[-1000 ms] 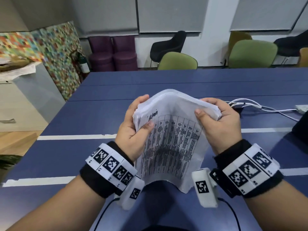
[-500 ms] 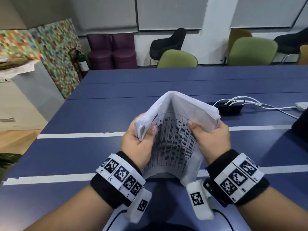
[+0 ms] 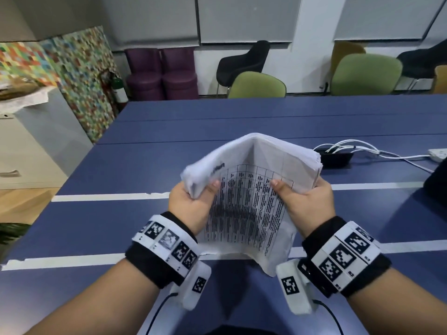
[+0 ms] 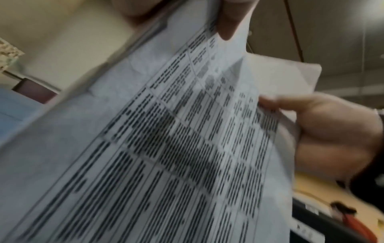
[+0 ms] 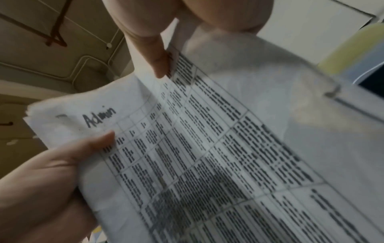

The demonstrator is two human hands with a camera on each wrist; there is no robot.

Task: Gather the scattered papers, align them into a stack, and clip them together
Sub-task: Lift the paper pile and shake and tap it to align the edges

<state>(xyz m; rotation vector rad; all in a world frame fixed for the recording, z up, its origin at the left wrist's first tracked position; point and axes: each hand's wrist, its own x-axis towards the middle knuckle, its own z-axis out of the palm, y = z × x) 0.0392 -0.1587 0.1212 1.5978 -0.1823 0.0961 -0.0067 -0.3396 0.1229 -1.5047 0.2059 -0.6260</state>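
Blue table (image 3: 169, 131), bowed paper stack (image 3: 244, 201)

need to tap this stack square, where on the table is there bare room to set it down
Bare blue table lies beyond the papers toward the green chairs, and left of the left hand. It is crowded at right: white cables, a black object and a dark item at the edge.
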